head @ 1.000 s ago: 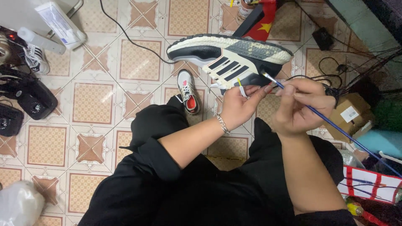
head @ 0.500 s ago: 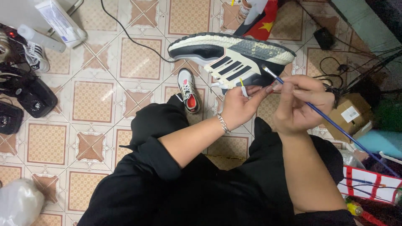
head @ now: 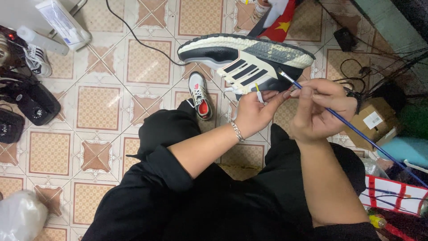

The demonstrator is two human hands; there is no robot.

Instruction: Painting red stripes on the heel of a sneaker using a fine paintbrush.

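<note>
A white, black and grey sneaker (head: 243,60) with dark stripes is held sole-up above my lap. My left hand (head: 255,111), with a silver bracelet on its wrist, grips the sneaker from below at the heel end. My right hand (head: 323,109) pinches a thin blue-handled paintbrush (head: 356,131), whose tip touches the sneaker's side near the heel. A small yellow-tipped lace end pokes out between my left fingers.
A second small sneaker (head: 199,94) lies on the patterned tile floor by my knee. Black shoes (head: 29,100) sit at the left, white bottles (head: 58,22) at top left, a cardboard box (head: 370,122) and cables at right, and a plastic bag (head: 20,216) at bottom left.
The sneaker and both hands have shifted very slightly; the brush tip has stayed at the sneaker's heel side.
</note>
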